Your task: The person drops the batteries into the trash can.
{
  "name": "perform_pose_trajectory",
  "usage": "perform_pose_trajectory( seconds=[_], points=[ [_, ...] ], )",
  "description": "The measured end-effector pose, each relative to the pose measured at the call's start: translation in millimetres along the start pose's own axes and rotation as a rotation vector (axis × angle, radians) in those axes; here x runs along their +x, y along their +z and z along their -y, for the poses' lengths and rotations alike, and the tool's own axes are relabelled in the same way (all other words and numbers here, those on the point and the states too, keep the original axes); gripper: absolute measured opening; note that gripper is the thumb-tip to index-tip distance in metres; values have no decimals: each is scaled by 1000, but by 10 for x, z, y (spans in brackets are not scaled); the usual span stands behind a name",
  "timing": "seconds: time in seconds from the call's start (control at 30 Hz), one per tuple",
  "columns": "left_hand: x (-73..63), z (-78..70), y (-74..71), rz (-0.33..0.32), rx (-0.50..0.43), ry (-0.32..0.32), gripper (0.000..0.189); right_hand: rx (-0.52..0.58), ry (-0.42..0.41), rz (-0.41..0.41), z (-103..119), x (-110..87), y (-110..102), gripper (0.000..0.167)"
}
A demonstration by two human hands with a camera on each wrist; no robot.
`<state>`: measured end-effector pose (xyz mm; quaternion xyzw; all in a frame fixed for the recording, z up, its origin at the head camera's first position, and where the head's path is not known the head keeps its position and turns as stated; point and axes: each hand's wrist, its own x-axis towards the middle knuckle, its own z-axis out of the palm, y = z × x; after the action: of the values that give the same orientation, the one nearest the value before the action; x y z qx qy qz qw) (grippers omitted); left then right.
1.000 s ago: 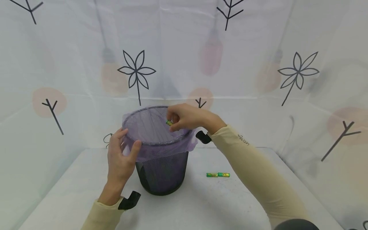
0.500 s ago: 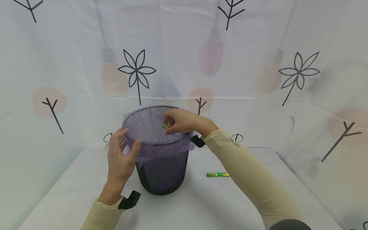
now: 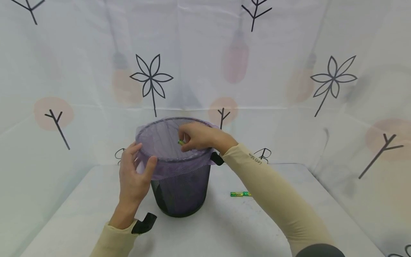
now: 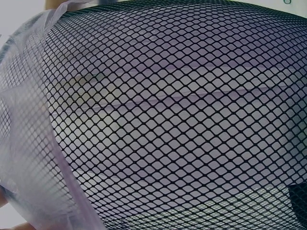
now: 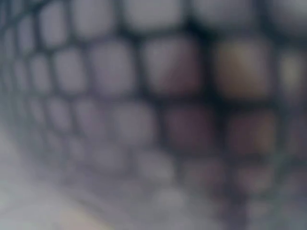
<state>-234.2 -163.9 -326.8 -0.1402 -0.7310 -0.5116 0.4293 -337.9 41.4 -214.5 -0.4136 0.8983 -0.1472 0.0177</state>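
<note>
A black mesh wastebasket (image 3: 184, 194) stands upright, lined with a thin purple bag (image 3: 179, 170) folded over its rim. My left hand (image 3: 135, 178) holds the basket at its left side, thumb in front and fingertips right at the rim. Reaching over the right part of the rim, my right hand (image 3: 200, 136) pinches a small green-and-yellow battery (image 3: 181, 142) between thumb and fingers, over the basket's opening. The black mesh (image 4: 182, 120) fills the left wrist view, with the bag's fold (image 4: 29, 158) at its left. In the right wrist view the mesh (image 5: 129, 91) is close and blurred.
Two more green-and-yellow batteries (image 3: 237, 194) lie end to end on the white table (image 3: 237, 228), right of the basket; my right sleeve (image 3: 273, 196) partly covers one. A white patterned cloth (image 3: 192, 53) hangs behind and at both sides.
My right hand has moved left and slightly down over the basket's opening, still pinching the battery. Its sleeve now overlaps one of the table batteries. The left hand stays at the rim.
</note>
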Motion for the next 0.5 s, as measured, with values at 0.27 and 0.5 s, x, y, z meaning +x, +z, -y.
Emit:
perform_pose_trajectory(
  seconds=[0.27, 0.5],
  points=[
    [-1, 15, -5, 11, 17, -3, 53, -25, 1, -7, 3, 3, 22, 26],
    [8, 13, -9, 14, 19, -4, 53, -42, -12, -19, 9, 8, 13, 29]
  ],
)
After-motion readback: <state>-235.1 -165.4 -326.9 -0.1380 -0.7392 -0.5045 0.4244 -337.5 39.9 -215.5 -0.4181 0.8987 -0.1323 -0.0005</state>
